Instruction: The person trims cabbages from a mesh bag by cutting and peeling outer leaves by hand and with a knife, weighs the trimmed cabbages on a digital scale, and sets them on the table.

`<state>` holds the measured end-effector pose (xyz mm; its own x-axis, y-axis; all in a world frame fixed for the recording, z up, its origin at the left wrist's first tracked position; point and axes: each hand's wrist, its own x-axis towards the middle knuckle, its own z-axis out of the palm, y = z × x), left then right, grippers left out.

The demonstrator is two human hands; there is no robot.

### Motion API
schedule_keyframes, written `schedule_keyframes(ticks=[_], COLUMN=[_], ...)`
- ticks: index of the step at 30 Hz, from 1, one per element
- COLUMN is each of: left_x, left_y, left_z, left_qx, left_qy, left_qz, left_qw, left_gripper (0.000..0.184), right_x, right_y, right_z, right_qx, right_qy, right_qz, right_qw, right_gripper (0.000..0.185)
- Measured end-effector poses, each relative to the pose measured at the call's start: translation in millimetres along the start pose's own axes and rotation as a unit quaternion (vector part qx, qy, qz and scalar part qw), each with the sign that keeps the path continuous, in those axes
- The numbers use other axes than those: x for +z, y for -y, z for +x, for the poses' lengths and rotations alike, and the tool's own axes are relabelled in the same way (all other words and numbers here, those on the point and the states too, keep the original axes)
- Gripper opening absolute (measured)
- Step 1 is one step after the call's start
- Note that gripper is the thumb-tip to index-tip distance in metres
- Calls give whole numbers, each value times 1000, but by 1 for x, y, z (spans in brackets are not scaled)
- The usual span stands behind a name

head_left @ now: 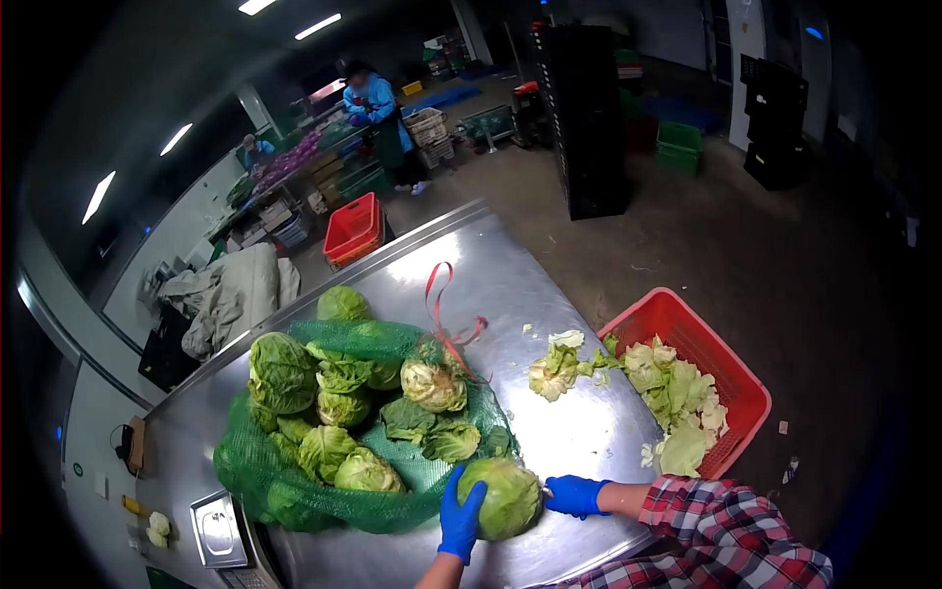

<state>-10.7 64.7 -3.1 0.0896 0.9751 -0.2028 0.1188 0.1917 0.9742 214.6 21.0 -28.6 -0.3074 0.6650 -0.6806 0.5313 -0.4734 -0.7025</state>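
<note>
From my remote seat I am on one round pale-green cabbage (508, 499), sitting on the shiny stainless-steel table (589, 432) at its near edge, just beside the sack. My blue-gloved left hand (459, 518) is spread over its left side, thumb and fingers apart, bracing it. My blue-gloved right hand (577, 497) is curled close at the cabbage's right end; I cannot tell what, if anything, it grips. I judge the step in hand to be work on that end, and the next move to call for a firm left hand and a controlled right.

Left of the cabbage, the green mesh sack (365, 508) lies slumped open with several whole cabbages (283, 373) in it and loose dark-green leaves (407, 419) towards its right side. A thin red ribbon (454, 346) curls by its far edge.

Past my right hand, the red slatted plastic crate (748, 407) holds a heap of pale torn leaves (687, 402). A ragged yellow-green leaf clump (554, 375) lies on the table near it. Further off, a red plastic basket (351, 234) stands beyond the table.
</note>
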Motion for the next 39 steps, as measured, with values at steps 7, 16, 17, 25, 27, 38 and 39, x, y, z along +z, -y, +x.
schedule_keyframes(ticks=[7, 16, 17, 25, 27, 38, 39], left_x=[15, 0, 2, 11, 16, 22, 22], left_y=[3, 3, 23, -15, -17, 2, -7], left_z=[1, -17, -15, -28, -28, -49, -49], left_qx=[23, 13, 29, 25, 33, -8, -11], left_qy=[-29, -43, -40, -71, -73, -44, -37], left_qz=[6, 145, 121, 174, 153, 147, 203], left_qw=[999, 988, 991, 982, 985, 988, 978], left_gripper=[65, 79, 79, 74, 74, 62, 59], right_x=[-2, 2, 8, 4, 1, 1, 5], right_y=[-1, -65, -91, -2, 6, -9, -22], right_z=[5, 76, 91, 3, -3, -12, -5], right_qx=[-25, -252, -268, -12, -4, 59, 58], right_qy=[-66, -81, -87, -7, -6, 57, 42], right_qz=[-17, -266, -322, -182, -203, -213, -207], right_qw=[997, 927, 904, 983, 979, 974, 976], right_gripper=[29, 46, 43, 45, 42, 48, 47])
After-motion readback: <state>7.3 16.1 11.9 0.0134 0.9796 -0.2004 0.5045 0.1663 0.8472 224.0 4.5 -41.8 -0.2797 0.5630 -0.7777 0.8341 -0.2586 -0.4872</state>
